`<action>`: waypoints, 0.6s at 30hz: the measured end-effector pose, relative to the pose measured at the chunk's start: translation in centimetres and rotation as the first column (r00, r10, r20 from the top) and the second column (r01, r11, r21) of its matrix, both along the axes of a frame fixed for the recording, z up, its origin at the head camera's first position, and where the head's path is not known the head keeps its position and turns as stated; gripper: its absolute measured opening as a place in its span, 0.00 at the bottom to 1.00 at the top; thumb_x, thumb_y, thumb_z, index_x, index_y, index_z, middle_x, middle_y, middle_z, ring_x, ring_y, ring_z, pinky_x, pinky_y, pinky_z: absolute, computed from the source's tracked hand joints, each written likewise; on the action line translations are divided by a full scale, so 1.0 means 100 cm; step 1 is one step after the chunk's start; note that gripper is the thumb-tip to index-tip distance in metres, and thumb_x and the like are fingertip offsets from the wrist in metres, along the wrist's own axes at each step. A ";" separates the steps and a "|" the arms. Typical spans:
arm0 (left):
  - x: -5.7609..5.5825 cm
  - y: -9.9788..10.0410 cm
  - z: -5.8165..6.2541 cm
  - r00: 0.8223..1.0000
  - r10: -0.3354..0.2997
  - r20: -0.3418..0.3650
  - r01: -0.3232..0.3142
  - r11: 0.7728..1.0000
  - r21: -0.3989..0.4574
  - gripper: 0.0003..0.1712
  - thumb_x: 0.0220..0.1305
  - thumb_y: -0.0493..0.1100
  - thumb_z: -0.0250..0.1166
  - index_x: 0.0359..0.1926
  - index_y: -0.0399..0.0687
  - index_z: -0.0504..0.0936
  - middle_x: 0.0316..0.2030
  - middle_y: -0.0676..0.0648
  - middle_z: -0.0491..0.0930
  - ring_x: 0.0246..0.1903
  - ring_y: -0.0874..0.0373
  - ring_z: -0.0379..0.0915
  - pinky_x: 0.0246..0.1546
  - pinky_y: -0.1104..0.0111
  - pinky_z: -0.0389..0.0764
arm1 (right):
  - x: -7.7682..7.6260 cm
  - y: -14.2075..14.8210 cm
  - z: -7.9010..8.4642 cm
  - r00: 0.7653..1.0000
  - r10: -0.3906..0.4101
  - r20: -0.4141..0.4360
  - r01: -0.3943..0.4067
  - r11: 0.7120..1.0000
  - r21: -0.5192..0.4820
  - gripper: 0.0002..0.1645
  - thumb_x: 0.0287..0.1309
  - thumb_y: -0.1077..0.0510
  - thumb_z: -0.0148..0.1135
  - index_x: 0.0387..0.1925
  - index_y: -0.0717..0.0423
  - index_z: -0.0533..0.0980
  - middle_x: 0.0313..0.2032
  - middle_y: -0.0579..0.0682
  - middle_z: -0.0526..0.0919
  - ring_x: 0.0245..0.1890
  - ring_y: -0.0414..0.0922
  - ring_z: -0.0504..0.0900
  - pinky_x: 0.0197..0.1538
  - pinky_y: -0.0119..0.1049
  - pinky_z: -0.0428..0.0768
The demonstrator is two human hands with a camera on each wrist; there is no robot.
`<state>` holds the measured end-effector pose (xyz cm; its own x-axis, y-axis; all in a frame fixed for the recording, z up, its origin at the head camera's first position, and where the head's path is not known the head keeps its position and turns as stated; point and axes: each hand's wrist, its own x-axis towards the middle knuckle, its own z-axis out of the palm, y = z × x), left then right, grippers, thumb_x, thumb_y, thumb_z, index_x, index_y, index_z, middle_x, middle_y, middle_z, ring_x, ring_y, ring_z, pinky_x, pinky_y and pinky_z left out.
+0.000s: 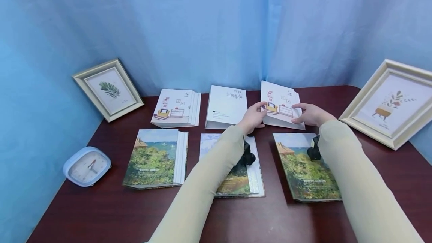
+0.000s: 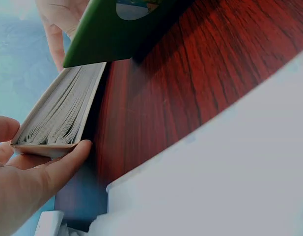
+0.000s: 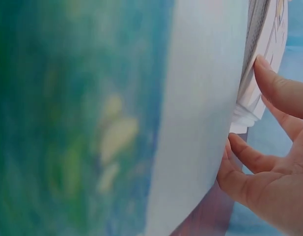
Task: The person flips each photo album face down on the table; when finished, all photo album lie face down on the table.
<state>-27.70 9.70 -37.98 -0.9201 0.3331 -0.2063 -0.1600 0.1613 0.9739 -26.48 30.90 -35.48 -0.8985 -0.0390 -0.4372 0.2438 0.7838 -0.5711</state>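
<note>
A white photo album with a room drawing on its cover [image 1: 277, 98] stands at the back right, leaning back. My left hand [image 1: 252, 117] grips its left edge; in the left wrist view the left hand [image 2: 33, 182] has fingers and thumb around the spine, with the page edges showing. My right hand [image 1: 312, 114] holds the right edge, and in the right wrist view its thumb [image 3: 279, 91] lies against the cover edge. Blurred in front there is a painted landscape album [image 3: 92, 118]. Another landscape album [image 1: 305, 171] lies below the right hand, partly behind the right sleeve.
Also at the back are a second room-drawing album [image 1: 173, 108] and a plain white one [image 1: 226, 104]. Landscape albums lie at front left [image 1: 152, 158] and middle [image 1: 233, 186]. A leaf picture frame [image 1: 108, 89], a plant picture frame [image 1: 388, 104] and a blue clock [image 1: 87, 166] flank them.
</note>
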 end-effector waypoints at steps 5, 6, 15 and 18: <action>0.001 -0.007 0.004 1.000 0.020 0.003 -0.020 0.999 0.042 0.23 0.73 0.39 0.48 0.67 0.51 0.67 0.69 0.43 0.60 0.51 0.55 0.70 0.47 0.52 0.79 | -0.002 -0.008 0.002 1.000 0.005 0.008 -0.005 1.000 -0.029 0.45 0.62 0.55 0.59 0.73 0.60 0.48 0.66 0.76 0.50 0.64 0.67 0.57 0.64 0.60 0.61; 0.001 -0.008 0.005 1.000 0.025 0.002 -0.025 0.998 0.049 0.23 0.73 0.39 0.48 0.67 0.51 0.67 0.69 0.43 0.60 0.50 0.53 0.71 0.47 0.52 0.79 | -0.002 -0.010 0.003 1.000 0.003 0.013 -0.003 0.999 -0.041 0.45 0.62 0.55 0.59 0.73 0.60 0.47 0.66 0.76 0.49 0.64 0.67 0.57 0.64 0.60 0.61; 0.002 -0.016 0.012 0.998 0.035 -0.042 -0.033 0.998 0.051 0.25 0.73 0.39 0.49 0.69 0.53 0.65 0.67 0.45 0.65 0.48 0.54 0.72 0.49 0.55 0.77 | -0.008 -0.020 0.001 0.993 -0.053 0.101 0.076 0.969 -0.234 0.48 0.64 0.59 0.58 0.74 0.54 0.41 0.68 0.75 0.43 0.68 0.64 0.50 0.68 0.56 0.57; 0.004 -0.020 0.016 0.997 0.029 -0.070 -0.026 0.999 0.040 0.25 0.73 0.39 0.49 0.69 0.52 0.63 0.65 0.44 0.67 0.51 0.53 0.72 0.47 0.58 0.77 | -0.009 -0.022 -0.001 0.992 -0.050 0.113 0.079 0.959 -0.272 0.48 0.64 0.59 0.57 0.74 0.53 0.39 0.68 0.75 0.42 0.68 0.64 0.49 0.69 0.56 0.56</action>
<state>-27.27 7.68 -36.37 -0.9407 0.3143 -0.1275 -0.0940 0.1195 0.9884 -27.38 28.73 -35.61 -0.8536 -0.1144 -0.5082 0.3580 0.5798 -0.7319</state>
